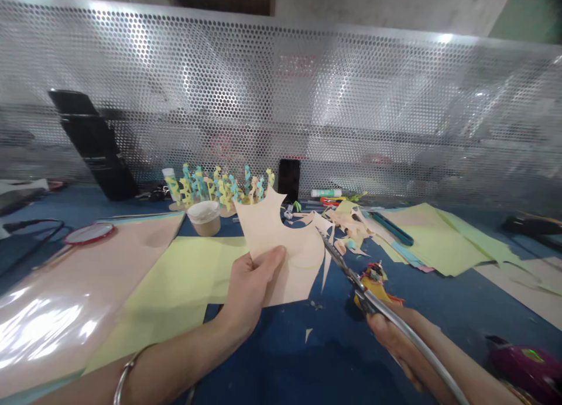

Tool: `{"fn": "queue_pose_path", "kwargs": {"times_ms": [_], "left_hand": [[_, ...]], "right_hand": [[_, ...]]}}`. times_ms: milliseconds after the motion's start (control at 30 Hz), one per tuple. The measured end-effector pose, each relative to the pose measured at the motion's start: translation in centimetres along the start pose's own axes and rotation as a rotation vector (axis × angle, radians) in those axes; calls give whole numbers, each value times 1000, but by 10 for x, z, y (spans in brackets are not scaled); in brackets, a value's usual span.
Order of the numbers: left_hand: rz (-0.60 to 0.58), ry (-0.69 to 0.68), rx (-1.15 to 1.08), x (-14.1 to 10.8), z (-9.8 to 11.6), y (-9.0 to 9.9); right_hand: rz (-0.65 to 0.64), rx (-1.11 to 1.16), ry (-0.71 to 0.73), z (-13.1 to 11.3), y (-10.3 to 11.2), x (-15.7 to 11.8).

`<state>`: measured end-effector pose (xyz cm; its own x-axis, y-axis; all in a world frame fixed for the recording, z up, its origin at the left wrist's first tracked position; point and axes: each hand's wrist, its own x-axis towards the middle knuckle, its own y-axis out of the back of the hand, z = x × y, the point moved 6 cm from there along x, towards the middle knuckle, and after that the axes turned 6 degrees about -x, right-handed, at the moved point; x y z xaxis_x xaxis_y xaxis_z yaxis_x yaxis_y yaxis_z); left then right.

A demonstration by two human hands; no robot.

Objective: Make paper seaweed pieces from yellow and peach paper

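My left hand (252, 288) pinches a sheet of pale peach paper (281, 235), thumb on the near face. Curved notches run along the sheet's upper edge. In my right hand (401, 335) is a pair of metal scissors (351, 276), pointing up and to the left. The blades meet the sheet's right edge, where a thin strip of paper hangs down. Part of the scissors' handles is hidden by my fingers. Just behind the scissors lies a small yellow object with red bits (374, 285), partly covered.
Paper scraps (351, 226) and a teal cutter (390, 228) lie right of centre. Curly paper pieces (223, 185) stand behind a paper cup (205, 219). Yellow sheets (421, 235) are at right, a red-rimmed disc (90, 234) at left. A perforated metal panel (246, 100) closes the back.
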<state>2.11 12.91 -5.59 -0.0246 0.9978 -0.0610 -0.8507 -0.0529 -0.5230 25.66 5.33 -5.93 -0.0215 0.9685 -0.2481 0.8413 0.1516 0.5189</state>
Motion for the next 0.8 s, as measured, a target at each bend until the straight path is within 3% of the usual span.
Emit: {"fn": "queue_pose_path", "kwargs": {"times_ms": [133, 333, 567, 700, 800], "left_hand": [[13, -2, -43, 1, 2, 0], [-218, 38, -137, -6, 1, -11], [-518, -72, 154, -23, 8, -26], [-552, -19, 429, -31, 1, -26], [-508, 7, 477, -37, 0, -23]], "right_hand": [[-4, 129, -43, 4, -3, 0], [18, 247, -73, 10, -8, 4], [17, 235, 55, -4, -13, 10], [37, 201, 34, 6, -18, 7], [56, 214, 81, 2, -25, -1]]}}
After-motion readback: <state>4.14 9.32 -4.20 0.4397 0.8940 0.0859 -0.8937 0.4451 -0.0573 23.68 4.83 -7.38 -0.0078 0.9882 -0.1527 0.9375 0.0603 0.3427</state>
